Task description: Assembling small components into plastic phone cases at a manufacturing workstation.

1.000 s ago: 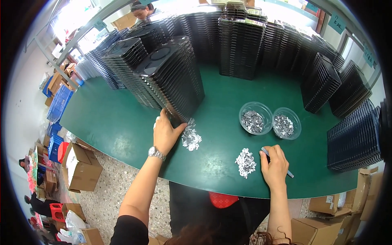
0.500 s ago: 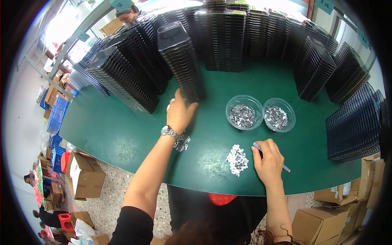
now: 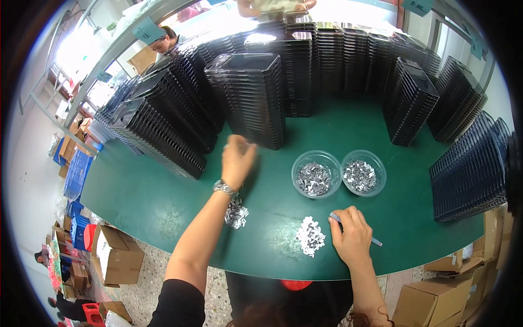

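Note:
My left hand (image 3: 238, 162), with a watch on the wrist, is over the table just in front of a tall stack of black plastic trays (image 3: 248, 101). It is slightly blurred, with thumb and fingers apart and nothing seen in them. Under that wrist lies a pile of small silver-grey pieces (image 3: 237, 214). My right hand (image 3: 352, 234) rests on the table, closed around a thin grey-blue pen-like stick (image 3: 376, 241). Left of it is a loose pile of small white and grey pieces (image 3: 311, 237). Beyond stand two clear round tubs (image 3: 295, 182) (image 3: 383, 182) holding similar small pieces.
More black tray stacks (image 3: 158, 141) line the left, back and right of the green table (image 3: 327, 128), one at the right edge (image 3: 468, 171). Cardboard boxes (image 3: 122, 259) stand on the floor at both sides. Other people (image 3: 166, 41) are beyond the far stacks.
The tall tray stack has turned, its broad side now facing me. My left hand has come away from it. My right hand keeps the stick; the whole view has shifted slightly.

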A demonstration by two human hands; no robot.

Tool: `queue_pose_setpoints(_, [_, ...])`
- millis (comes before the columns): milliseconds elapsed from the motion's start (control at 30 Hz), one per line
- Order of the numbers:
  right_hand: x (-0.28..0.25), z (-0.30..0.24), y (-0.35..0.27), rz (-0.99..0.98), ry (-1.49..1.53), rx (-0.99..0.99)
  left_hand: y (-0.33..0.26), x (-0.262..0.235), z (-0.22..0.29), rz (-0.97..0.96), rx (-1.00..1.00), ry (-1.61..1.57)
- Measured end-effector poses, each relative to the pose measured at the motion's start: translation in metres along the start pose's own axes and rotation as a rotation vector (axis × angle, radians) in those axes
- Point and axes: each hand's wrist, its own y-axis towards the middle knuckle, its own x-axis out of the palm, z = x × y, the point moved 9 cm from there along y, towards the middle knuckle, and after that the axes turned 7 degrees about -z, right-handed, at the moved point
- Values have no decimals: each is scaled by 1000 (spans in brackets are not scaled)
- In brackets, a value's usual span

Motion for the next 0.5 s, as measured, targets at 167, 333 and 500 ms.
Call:
queue_pose_setpoints(167, [4,2,2,-1,-9,-3,28,-19,-33,131,95,319])
queue_pose_setpoints(333, [2,-2,5,-7,-38,9,37,-1,-39,47,50,162])
queue_pose_setpoints(500, [3,2,5,-30,-36,29,38,19,-2,61,17,218])
